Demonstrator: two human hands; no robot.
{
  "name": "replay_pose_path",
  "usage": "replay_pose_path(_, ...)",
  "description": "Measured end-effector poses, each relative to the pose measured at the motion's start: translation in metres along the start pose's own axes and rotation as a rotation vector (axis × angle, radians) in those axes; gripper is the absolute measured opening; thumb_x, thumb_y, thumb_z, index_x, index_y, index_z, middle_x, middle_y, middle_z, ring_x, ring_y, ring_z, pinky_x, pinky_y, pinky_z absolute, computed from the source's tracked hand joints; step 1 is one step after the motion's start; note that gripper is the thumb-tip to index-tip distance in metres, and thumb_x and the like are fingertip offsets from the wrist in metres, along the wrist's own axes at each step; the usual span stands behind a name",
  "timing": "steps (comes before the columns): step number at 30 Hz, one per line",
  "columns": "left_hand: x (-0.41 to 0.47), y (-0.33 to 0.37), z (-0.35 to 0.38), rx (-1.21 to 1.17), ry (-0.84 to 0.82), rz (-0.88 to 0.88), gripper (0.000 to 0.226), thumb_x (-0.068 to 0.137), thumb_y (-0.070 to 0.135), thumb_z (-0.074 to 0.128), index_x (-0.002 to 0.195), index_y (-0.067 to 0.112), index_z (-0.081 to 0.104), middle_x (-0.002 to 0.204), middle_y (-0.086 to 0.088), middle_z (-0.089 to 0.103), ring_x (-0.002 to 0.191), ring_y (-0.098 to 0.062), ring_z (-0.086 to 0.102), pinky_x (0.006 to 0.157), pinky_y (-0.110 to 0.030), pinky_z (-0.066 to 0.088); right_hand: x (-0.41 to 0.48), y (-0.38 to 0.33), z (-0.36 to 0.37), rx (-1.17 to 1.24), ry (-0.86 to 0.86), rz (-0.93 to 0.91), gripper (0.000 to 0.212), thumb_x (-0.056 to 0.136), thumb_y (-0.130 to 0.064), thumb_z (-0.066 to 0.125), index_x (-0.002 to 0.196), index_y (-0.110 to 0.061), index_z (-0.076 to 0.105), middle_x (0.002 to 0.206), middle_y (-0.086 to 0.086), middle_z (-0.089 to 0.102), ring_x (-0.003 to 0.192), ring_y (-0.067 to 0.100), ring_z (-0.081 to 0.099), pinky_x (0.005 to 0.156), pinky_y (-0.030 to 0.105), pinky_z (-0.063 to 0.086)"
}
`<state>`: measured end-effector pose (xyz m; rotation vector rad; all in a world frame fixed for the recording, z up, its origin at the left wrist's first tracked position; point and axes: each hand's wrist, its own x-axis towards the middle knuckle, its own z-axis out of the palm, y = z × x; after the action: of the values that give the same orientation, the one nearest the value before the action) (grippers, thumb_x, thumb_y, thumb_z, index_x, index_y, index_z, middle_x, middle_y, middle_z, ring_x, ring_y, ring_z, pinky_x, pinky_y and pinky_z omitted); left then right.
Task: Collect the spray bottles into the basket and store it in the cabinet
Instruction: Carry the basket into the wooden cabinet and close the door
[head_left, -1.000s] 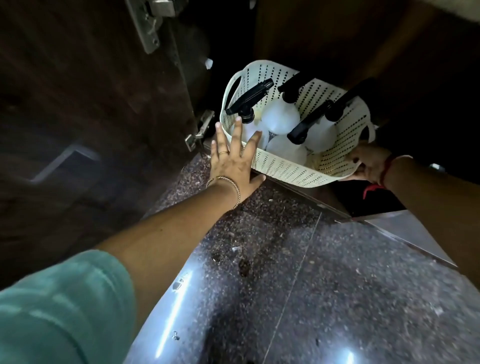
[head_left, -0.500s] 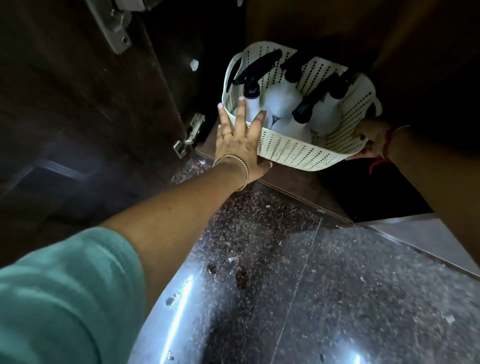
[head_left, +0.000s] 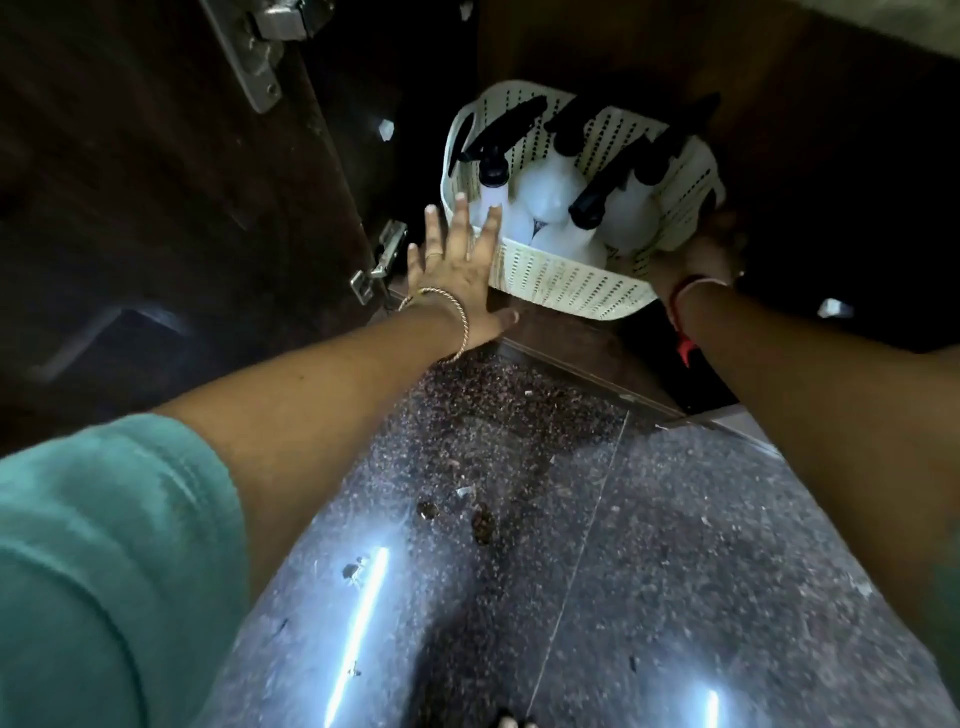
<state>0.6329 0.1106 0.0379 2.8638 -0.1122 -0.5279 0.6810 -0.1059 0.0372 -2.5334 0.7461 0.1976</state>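
Nearly complete, judging by position: the white perforated basket (head_left: 561, 283) sits at the cabinet (head_left: 779, 104) opening, its far part already under the dark interior, its near wall just past the threshold strip at the edge of the speckled stone floor (head_left: 571, 519). Collection looks done: 4 spray bottles (head_left: 543, 200) with white bodies and black trigger heads stand packed inside the basket; none visible loose on the floor. Left hand (head_left: 457, 270) is flat against the basket's near-left wall, fingers (head_left: 460, 218) spread and straight, thumb out toward the right, so pushing, not gripping. Right hand (head_left: 696, 249) is at the basket's right side, low down; it is shadowed, so whether the fingers curl around the rim or only press the wall, cannot tell. Cabinet door (head_left: 156, 182) at left stands open, hinge (head_left: 382, 260) exposed just left of the left hand. Remaining, by my estimate: slide the basket fully inside, withdraw both hands, probably close the door.
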Motion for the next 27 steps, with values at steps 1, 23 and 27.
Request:
replay_pose_path(1,-0.011,-0.002,-0.001,-0.008,0.031,-0.008,0.109,0.082,0.051,0.061,0.146,0.025,-0.022,0.156,-0.010,-0.028,0.143,-0.036,-0.024,0.119,-0.056,0.003,-0.014,-0.001,-0.001,-0.052,0.046,-0.064,0.096,0.083,-0.036,0.062,0.150,-0.010,-0.001,0.157,0.020,0.007,0.143,0.038,0.014,0.113,0.054,0.021)
replay_pose_path(23,-0.341,-0.168,-0.202,0.313,0.516,-0.239,0.112,0.069,0.051,0.065,0.149,0.030,-0.010,0.156,0.001,-0.026,0.147,-0.033,-0.002,0.106,-0.064,-0.010,-0.382,-0.242,-0.082,-0.325,-0.061,-1.423,0.083,0.077,-0.012,0.045,0.151,-0.027,0.008,0.160,0.010,0.006,0.145,0.036,0.010,0.111,0.060,0.008)
replay_pose_path(27,-0.363,-0.182,-0.172,0.202,0.356,-0.257,0.128,0.061,0.044,0.077,0.146,0.034,-0.018,0.161,-0.011,-0.002,0.117,-0.043,0.056,0.094,-0.066,0.039,-0.396,-0.249,-0.054,-0.445,-0.189,-1.415,0.067,0.089,-0.019,0.042,0.150,-0.026,0.015,0.160,0.007,0.007,0.145,0.036,0.011,0.111,0.062,0.008)
